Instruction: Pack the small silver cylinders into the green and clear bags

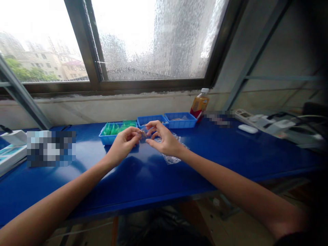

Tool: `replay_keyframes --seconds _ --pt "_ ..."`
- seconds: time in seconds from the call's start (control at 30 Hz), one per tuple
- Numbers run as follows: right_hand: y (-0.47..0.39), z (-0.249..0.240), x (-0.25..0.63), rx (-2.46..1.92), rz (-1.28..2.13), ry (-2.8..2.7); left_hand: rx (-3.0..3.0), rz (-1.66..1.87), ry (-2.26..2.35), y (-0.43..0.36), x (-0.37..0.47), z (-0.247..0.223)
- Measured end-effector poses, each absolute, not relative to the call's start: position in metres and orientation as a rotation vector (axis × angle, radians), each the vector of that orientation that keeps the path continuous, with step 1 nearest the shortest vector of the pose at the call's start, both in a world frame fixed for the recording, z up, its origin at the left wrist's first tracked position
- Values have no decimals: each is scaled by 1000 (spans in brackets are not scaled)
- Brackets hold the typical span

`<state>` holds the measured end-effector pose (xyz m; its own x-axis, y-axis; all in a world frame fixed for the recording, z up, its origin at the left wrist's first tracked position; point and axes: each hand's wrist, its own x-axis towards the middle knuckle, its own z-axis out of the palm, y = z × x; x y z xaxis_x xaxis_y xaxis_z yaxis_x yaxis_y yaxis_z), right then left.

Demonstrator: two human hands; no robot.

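Observation:
Over the blue table, my left hand (125,140) pinches the left side of a small clear plastic bag (143,138) between thumb and fingertips. A thin, brownish metallic piece shows at the bag; its kind is too small to make out. My right hand (165,139) has its fingers curled at the bag's right side, the thumb a little apart from the forefinger. Under and beside the right wrist lies crumpled clear plastic packaging (171,159). Just beyond the hands stand a blue bin (109,139) of green plastic packets and a second blue bin (143,120), partly hidden by the right hand.
A third blue bin (183,123) with flat contents stands behind to the right, beside a bottle of amber drink (201,102). Farther right lie a white case (247,128) and a power strip (243,116) with chargers. Another power strip (12,153) is at the left edge.

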<state>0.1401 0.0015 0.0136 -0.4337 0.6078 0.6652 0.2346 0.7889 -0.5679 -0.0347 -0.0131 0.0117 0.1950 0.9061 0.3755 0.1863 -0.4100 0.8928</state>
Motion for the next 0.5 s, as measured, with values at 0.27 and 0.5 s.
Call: replay_keyframes --seconds 0.27,0.5 --pt "21 28 156 -738 466 -1895 1938 1053 1132 -17 -28 -2" --pt "75 32 220 -1122 56 -1571 2706 702 918 -42 -3 0"
